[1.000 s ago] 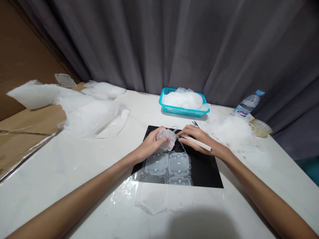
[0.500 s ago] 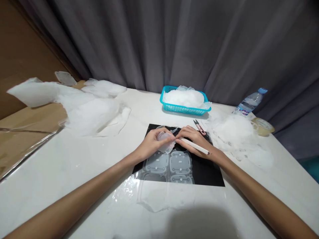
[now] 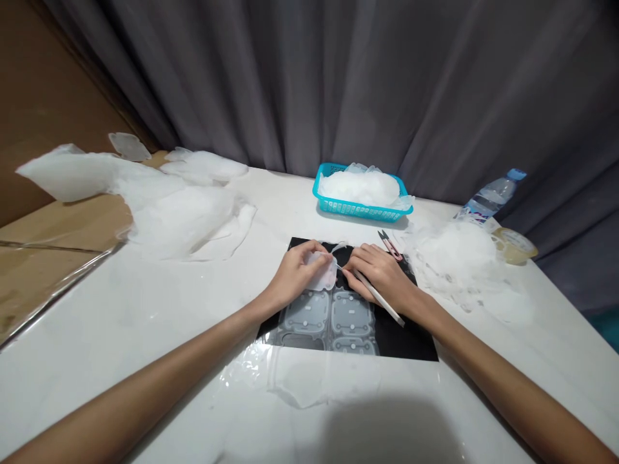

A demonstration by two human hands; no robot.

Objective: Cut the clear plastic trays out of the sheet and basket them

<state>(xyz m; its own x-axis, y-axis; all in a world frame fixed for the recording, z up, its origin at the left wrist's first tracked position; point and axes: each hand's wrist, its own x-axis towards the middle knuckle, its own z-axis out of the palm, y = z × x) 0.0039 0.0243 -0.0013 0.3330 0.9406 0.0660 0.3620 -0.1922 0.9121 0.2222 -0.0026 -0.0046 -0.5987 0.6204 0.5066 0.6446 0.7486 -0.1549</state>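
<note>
In my left hand (image 3: 302, 274) I pinch a translucent piece (image 3: 323, 277) with a rounded, scalloped edge, thumb over fingers. Close by on the right, my right hand (image 3: 374, 274) grips a slim white pen-like tool (image 3: 382, 301); its thin tip points at the piece's edge. Both hands are over a black mat (image 3: 406, 338). Under them lies a clear moulded sheet (image 3: 305, 312) with several rounded rectangular panels and a cut-out opening. A thin translucent strip (image 3: 340, 246) curls up behind the fingers. What my right fingertips pinch besides the tool is hard to make out.
Pink-handled thread snips (image 3: 391, 246) lie behind my right hand. A blue basket (image 3: 360, 211) holds white translucent pieces. White sheets (image 3: 178, 216) pile up left, beside cardboard (image 3: 72, 225). Clear scraps (image 3: 454, 258), a water bottle (image 3: 493, 196) and a tape roll (image 3: 517, 246) sit right.
The tool in my right hand has swung to a steeper slant, its rear end lower. The translucent piece in my left hand has turned slightly, and my fingertips have moved a little apart.
</note>
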